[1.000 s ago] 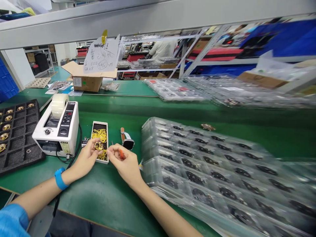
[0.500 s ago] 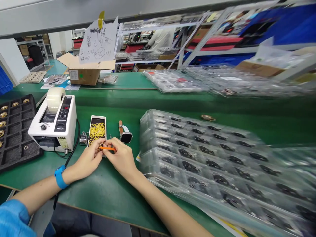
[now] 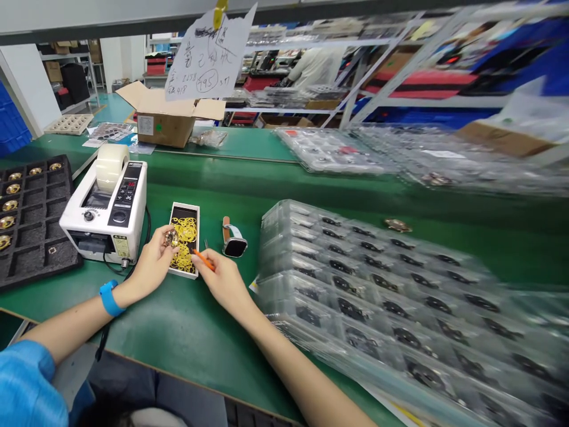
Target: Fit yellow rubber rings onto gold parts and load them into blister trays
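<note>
The left hand (image 3: 153, 264) pinches a round gold-coloured part (image 3: 170, 238) between thumb and fingers, holding it above the left side of a small white box (image 3: 198, 237). The right hand (image 3: 226, 280) grips a slim orange tool (image 3: 204, 261), its tip near the box's right edge and apart from the gold part. Inside the box lie loose yellow rings (image 3: 185, 228) (too tangled to count). Just right of the box, a smartwatch (image 3: 235, 247) rests on the green worktop (image 3: 178, 332). To the left stands a white tape dispenser (image 3: 138, 204) carrying a clear roll (image 3: 112, 167), and beyond it a black compartment tray (image 3: 33, 228) with gold-coloured pieces (image 3: 9, 206) in some cells. A stack of clear plastic trays (image 3: 278, 255) with dark parts fills the right side; behind, a cardboard box (image 3: 164, 127) sits open below a handwritten sheet (image 3: 208, 59).
</note>
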{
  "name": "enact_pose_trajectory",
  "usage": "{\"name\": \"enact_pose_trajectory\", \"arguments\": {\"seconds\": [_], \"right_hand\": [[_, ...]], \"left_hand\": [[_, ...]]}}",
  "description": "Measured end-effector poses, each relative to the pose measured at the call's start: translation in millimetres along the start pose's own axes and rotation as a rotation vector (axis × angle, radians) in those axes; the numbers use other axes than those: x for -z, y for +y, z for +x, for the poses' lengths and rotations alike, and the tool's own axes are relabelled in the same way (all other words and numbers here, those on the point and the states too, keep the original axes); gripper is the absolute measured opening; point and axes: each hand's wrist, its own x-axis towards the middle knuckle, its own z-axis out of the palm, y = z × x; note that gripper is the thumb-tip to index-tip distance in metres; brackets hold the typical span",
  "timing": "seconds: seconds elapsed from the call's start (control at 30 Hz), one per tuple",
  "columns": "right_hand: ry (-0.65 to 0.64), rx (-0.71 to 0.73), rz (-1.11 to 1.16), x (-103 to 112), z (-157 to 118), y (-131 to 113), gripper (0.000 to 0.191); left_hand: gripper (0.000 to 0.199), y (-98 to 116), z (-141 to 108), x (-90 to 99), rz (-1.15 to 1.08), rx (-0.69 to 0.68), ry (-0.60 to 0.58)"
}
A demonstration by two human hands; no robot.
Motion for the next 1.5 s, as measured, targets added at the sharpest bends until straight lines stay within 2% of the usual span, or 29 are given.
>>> {"name": "enact_pose_trajectory", "arguments": {"seconds": [0.07,0.1,0.2,0.27,0.33,0.37,0.4,0.43,0.5,0.53,0.6,0.67,0.8,0.87,0.97,1.03,1.1,1.17,1.2,1.3,1.4,1.5], "right_hand": [[-0.015,0.000,-0.053,-3,-6,-3,0.007],[-0.020,0.007,-0.087,-3,-11,-8,0.008],[-0.047,0.093,-0.206,6,-29,-32,0.028],[-0.031,0.230,-0.286,29,-33,-46,0.023],[0.086,0.380,-0.393,68,-22,-50,0.015],[0.181,0.406,-0.475,92,-10,-45,0.013],[0.270,0.380,-0.566,118,4,-37,0.012],[0.306,0.322,-0.644,144,20,-25,0.010],[0.218,0.210,-0.674,189,51,4,0.006],[0.199,0.187,-0.677,206,64,19,0.012],[0.082,0.143,-0.644,227,83,43,0.021],[0.006,0.121,-0.630,233,93,57,0.023],[-0.048,0.095,-0.628,227,100,66,0.027],[-0.032,0.093,-0.622,226,100,67,0.029],[0.058,0.111,-0.609,225,96,67,0.028],[0.149,0.129,-0.608,216,88,59,0.027],[0.244,0.161,-0.580,192,72,40,0.021],[0.325,0.225,-0.463,153,50,12,0.015],[0.325,0.258,-0.347,130,39,-3,0.017],[0.174,0.283,-0.092,64,13,-38,0.020],[0.076,0.156,0.058,26,7,-43,0.018],[0.049,0.034,0.219,15,11,-29,0.019]], "left_hand": [[0.039,1,-1,0.7,-0.016,-0.008,0.016],[0.040,2,-1,1.1,-0.027,-0.012,0.023],[0.040,8,-2,2.9,-0.056,-0.010,0.038],[0.038,12,-2,4.1,-0.060,0.004,0.050],[0.036,16,-3,5.0,-0.070,0.014,0.065],[0.035,18,-3,5.2,-0.078,0.017,0.067],[0.034,19,-4,5.2,-0.085,0.018,0.065],[0.034,21,-4,5.1,-0.083,0.017,0.058],[0.033,23,-5,4.7,-0.072,0.019,0.038],[0.034,23,-6,4.6,-0.071,0.022,0.029],[0.033,23,-5,4.6,-0.085,0.038,0.019],[0.032,20,-5,4.7,-0.111,0.056,0.016],[0.031,14,-2,4.0,-0.148,0.056,0.010],[0.031,12,-1,3.4,-0.175,0.070,0.015],[0.032,14,-1,3.1,-0.276,0.126,0.002],[0.034,16,-1,3.2,-0.364,0.162,-0.041],[0.037,19,-2,3.2,-0.431,0.183,-0.096],[0.041,20,-4,2.8,-0.466,0.187,-0.142],[0.042,21,-5,2.4,-0.474,0.184,-0.161],[0.045,20,-6,0.9,-0.480,0.174,-0.207],[0.046,19,-6,-0.1,-0.483,0.166,-0.237],[0.047,19,-5,-0.8,-0.467,0.159,-0.259]]}}
